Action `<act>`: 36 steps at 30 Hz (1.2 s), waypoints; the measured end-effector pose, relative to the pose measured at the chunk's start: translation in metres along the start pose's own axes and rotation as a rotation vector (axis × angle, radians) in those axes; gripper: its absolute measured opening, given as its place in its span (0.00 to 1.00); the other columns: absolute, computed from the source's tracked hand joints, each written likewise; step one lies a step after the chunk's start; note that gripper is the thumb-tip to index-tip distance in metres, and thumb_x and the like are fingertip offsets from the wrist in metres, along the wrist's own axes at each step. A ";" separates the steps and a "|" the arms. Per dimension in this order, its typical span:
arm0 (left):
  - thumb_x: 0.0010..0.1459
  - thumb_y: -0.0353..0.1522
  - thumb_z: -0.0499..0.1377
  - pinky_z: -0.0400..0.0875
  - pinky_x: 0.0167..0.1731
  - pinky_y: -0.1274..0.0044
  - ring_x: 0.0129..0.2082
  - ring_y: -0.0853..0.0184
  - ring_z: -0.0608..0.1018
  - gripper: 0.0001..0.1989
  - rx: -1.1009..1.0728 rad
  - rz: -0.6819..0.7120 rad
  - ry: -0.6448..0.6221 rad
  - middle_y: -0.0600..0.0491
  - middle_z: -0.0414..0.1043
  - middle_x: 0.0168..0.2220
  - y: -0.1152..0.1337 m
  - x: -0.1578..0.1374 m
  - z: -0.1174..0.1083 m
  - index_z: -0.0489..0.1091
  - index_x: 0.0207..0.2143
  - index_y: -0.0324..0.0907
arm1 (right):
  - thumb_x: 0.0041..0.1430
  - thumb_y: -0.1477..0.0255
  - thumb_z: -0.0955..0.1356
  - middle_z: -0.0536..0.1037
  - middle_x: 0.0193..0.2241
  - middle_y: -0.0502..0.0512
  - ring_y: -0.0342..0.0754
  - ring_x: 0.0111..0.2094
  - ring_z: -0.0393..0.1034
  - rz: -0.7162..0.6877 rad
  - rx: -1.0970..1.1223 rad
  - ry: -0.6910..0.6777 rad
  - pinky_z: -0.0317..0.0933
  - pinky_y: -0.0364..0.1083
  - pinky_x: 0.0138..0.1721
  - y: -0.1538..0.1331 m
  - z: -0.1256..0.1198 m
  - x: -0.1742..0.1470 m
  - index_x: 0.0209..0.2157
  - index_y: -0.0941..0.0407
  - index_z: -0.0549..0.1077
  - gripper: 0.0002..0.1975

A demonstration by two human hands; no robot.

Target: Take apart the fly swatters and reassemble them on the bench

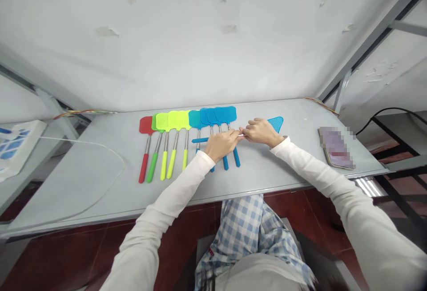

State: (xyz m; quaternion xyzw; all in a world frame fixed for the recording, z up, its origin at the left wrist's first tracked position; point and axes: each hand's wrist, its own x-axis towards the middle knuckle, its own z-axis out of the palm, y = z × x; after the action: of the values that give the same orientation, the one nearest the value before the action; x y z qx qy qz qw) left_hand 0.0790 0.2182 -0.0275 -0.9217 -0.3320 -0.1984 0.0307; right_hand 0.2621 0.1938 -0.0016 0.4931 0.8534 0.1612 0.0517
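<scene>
Both my hands are closed on one blue fly swatter [276, 123], held crosswise above the table. My left hand [222, 143] grips it toward the handle, whose blue end sticks out to the left. My right hand [260, 131] is round it near the perforated head, which shows beyond the knuckles. The fingertips of the two hands almost meet, hiding most of the rod. Under and beside my left hand lie several other blue fly swatters [225, 114], their handles partly covered. Further left in the same row are yellow fly swatters [176, 119], a green fly swatter [153, 166] and a red fly swatter [147, 126].
A phone [336, 147] lies at the right end of the grey table [110, 157]. A white cable [122, 166] loops over the left part. A white package [20, 148] with blue patches sits at far left. The white wall [187, 59] rises behind the table.
</scene>
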 end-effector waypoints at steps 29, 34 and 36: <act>0.67 0.39 0.42 0.54 0.24 0.75 0.34 0.64 0.78 0.20 0.079 -0.178 -0.059 0.51 0.78 0.37 -0.044 0.007 -0.010 0.73 0.43 0.47 | 0.67 0.75 0.60 0.79 0.40 0.55 0.51 0.58 0.64 0.199 -0.034 0.472 0.48 0.54 0.60 0.040 0.060 -0.013 0.48 0.53 0.73 0.14; 0.66 0.40 0.45 0.57 0.25 0.75 0.36 0.63 0.78 0.19 0.095 -0.186 0.023 0.51 0.79 0.38 -0.073 0.002 -0.020 0.75 0.42 0.48 | 0.68 0.73 0.58 0.79 0.40 0.56 0.54 0.58 0.65 0.398 -0.057 0.475 0.46 0.58 0.59 0.075 0.063 -0.031 0.47 0.52 0.74 0.16; 0.66 0.41 0.45 0.58 0.26 0.75 0.36 0.62 0.78 0.20 0.110 -0.161 0.052 0.50 0.78 0.38 -0.081 0.001 -0.020 0.75 0.42 0.47 | 0.68 0.73 0.56 0.79 0.39 0.56 0.54 0.58 0.65 0.432 -0.059 0.486 0.46 0.58 0.59 0.075 0.062 -0.031 0.46 0.52 0.74 0.16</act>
State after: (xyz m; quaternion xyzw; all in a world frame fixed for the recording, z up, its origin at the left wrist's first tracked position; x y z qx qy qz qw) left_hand 0.0218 0.2782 -0.0154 -0.8834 -0.4146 -0.2054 0.0736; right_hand 0.3548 0.2151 -0.0377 0.6082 0.7112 0.3060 -0.1748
